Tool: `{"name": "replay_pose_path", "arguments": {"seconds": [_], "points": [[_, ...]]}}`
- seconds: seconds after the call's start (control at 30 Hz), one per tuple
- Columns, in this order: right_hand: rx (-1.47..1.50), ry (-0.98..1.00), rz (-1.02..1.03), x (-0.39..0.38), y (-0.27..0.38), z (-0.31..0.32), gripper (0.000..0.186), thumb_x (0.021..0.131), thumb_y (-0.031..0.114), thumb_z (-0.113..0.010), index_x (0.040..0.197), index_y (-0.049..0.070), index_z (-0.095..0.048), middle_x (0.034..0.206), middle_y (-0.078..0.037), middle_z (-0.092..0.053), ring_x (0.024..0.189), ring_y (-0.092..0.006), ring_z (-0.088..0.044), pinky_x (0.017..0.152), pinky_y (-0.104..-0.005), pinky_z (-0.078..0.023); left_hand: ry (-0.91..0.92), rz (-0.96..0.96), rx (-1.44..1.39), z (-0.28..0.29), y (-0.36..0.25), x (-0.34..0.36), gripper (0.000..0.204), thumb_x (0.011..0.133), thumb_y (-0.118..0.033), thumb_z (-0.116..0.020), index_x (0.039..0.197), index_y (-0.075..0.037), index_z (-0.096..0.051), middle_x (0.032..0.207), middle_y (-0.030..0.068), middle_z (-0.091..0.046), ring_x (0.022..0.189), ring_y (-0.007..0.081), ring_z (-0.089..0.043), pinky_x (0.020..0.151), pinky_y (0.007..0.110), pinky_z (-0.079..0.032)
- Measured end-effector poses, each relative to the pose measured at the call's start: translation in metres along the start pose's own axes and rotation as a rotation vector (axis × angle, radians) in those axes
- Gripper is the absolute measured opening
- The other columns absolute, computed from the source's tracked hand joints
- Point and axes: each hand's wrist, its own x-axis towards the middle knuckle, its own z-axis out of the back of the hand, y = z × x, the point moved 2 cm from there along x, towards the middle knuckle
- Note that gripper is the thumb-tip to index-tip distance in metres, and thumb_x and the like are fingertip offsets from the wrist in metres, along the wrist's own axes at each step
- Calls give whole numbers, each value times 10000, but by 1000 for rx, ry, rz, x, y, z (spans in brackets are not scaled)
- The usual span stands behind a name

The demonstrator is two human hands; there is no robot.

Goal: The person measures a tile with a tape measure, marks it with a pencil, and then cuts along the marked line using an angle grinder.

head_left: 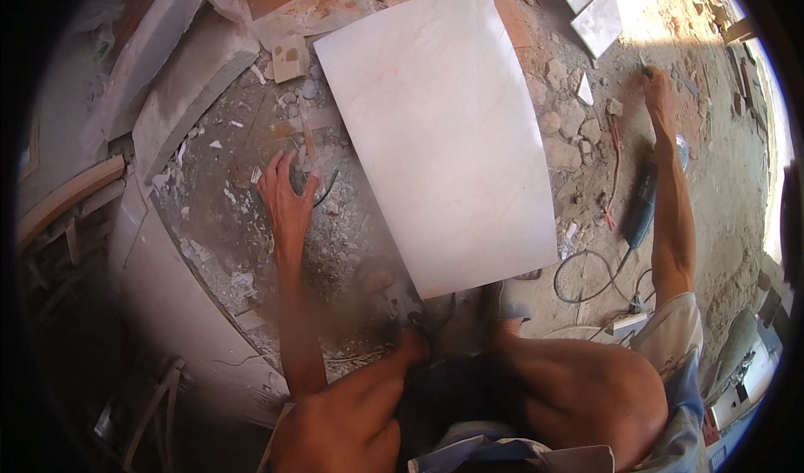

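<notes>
A large white slab, like a tile or board, lies before me between my feet and the rubble. To its left my left hand hovers over or rests on the debris, fingers curved and apart, with nothing visible in it. A short dark wire lies beside its thumb. My right arm stretches far out to the right. There my right hand has its fingers closed near the ground; a small thing at its fingertips is too small to name. A corded power tool, resembling an angle grinder, lies partly under my right forearm.
Thick pale slabs lean at the upper left. Broken white tile pieces lie at the far right. Stones and dust cover the ground. The tool's black cord loops near my right foot. A curved pale panel borders the left.
</notes>
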Motion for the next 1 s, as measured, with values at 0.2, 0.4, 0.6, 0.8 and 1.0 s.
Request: {"name": "replay_pose_path", "arguments": {"seconds": [0.2,0.4,0.6,0.8,1.0], "points": [[-121,-331,131,21,-90,27,318,1014,209,-654,1266,20,-697,1038,-223,-741,985,-409,-709,855,-524,-550,-208,58,-163,-17,-11,-18,785,837,-277,-925,1517,-120,-565,1563,183,-517,1455,404,-484,1217,554,-394],[376,-239,-96,-45,56,61,440,1092,356,-621,1338,-8,-641,1121,-190,-701,1029,-316,-685,907,-467,-540,-6,194,-265,18,51,-21,797,869,-237,-911,1557,-127,-523,1547,181,-543,1432,353,-530,1176,503,-453],[1021,35,31,-139,234,164,454,1034,359,-771,1391,89,-694,1070,-40,-709,808,-142,-581,776,-323,-521,82,361,-1454,51,12,-54,717,1077,-573,-579,1588,-81,-474,1600,180,-537,1337,308,-605,984,447,-550],[1215,667,387,-246,353,206,887,800,322,-987,1541,120,-545,1208,-71,-693,861,-121,-574,755,-316,-488,895,439,-1864,77,-144,-89,839,1053,-695,-516,1601,-66,-429,1490,167,-613,1291,278,-647,947,432,-581],[1328,846,158,-307,347,173,1011,740,282,-1036,1527,59,-443,1425,-141,-596,1341,-278,-611,1103,-428,-513,1027,470,-1855,35,-176,-129,703,1119,-590,-447,1608,-85,-417,1508,150,-590,1342,262,-625,1077,509,-550]]}}
